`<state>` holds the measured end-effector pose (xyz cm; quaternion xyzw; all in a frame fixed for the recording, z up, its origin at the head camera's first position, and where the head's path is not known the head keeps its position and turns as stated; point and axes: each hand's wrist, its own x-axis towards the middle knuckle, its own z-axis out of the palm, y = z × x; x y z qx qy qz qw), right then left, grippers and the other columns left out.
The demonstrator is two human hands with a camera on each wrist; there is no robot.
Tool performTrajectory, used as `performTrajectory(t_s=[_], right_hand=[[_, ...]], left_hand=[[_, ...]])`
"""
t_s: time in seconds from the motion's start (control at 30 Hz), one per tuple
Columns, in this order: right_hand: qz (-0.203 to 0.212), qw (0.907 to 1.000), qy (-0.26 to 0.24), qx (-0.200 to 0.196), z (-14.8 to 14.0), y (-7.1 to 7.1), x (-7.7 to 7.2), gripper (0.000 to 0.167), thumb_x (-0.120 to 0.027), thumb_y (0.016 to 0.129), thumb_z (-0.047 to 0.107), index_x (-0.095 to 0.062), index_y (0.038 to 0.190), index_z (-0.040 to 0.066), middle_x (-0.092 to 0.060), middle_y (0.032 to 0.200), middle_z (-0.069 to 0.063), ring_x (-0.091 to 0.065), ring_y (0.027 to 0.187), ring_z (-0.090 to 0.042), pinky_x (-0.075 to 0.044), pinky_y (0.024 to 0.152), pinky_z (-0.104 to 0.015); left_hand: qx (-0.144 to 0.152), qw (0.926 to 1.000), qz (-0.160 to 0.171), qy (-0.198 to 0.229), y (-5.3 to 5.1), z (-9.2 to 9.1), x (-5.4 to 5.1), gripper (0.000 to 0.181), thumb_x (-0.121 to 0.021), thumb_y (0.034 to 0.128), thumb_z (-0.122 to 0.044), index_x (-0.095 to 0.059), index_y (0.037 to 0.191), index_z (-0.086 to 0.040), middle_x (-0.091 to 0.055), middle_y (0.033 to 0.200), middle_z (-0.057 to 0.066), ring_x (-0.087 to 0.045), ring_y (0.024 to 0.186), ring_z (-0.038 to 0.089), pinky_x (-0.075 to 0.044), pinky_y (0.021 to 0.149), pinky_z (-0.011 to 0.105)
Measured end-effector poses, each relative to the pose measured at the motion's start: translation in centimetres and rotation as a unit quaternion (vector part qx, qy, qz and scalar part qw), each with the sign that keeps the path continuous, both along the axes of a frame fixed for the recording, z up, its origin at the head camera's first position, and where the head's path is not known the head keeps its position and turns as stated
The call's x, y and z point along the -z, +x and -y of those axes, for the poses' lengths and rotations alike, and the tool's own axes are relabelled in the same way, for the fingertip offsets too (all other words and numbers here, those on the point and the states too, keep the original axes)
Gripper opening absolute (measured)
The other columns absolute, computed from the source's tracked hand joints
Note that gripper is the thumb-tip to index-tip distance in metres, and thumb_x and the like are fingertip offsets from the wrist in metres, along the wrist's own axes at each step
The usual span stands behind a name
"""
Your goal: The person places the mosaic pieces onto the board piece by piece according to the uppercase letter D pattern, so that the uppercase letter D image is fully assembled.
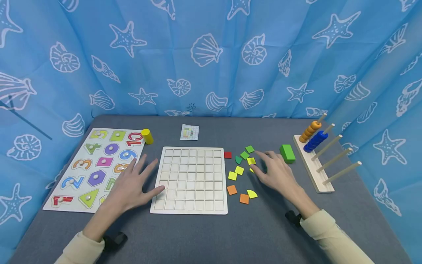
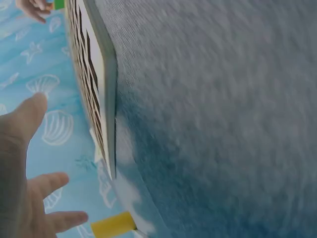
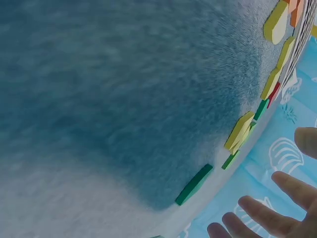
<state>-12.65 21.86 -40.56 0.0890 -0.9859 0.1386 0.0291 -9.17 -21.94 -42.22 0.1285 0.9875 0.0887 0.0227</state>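
Observation:
A white gridded board (image 1: 191, 179) lies mid-table, its squares holding no tiles. My left hand (image 1: 130, 187) hovers with spread fingers between it and the number puzzle; the left wrist view shows the same hand (image 2: 34, 183) holding nothing. Right of the board lie small loose tiles: a red one (image 1: 228, 155), green ones (image 1: 244, 155), yellow ones (image 1: 239, 170) and orange ones (image 1: 244, 198). Above the right side of these tiles is my right hand (image 1: 275, 170), fingers extended, partly covering a yellow piece. In the right wrist view this hand (image 3: 277, 208) is empty, beyond a dark green tile (image 3: 194, 185).
The number puzzle (image 1: 104, 162) lies at the left, a yellow cylinder (image 1: 147, 136) by its upper corner. A small printed paper (image 1: 189, 132) lies behind the board. On the right are a green block (image 1: 287, 153) and a wooden peg stand (image 1: 313, 165) with orange and blue beads.

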Motion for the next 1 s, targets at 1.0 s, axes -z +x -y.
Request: performTrajectory(t_s=[1.0], right_hand=[[0.109, 0.9864, -0.109, 0.055, 3.1, -4.6, 1.2, 0.051, -0.071, 0.095, 0.021, -0.061, 0.136, -0.006, -0.060, 0.126, -0.029, -0.060, 0.115, -0.042, -0.052, 0.093, -0.054]], left_hand=[[0.070, 0.9963, 0.046, 0.016, 1.3, -1.2, 1.1, 0.115, -0.077, 0.0619, -0.082, -0.052, 0.149, -0.012, -0.051, 0.150, 0.020, -0.046, 0.138, 0.052, -0.050, 0.097, 0.068]])
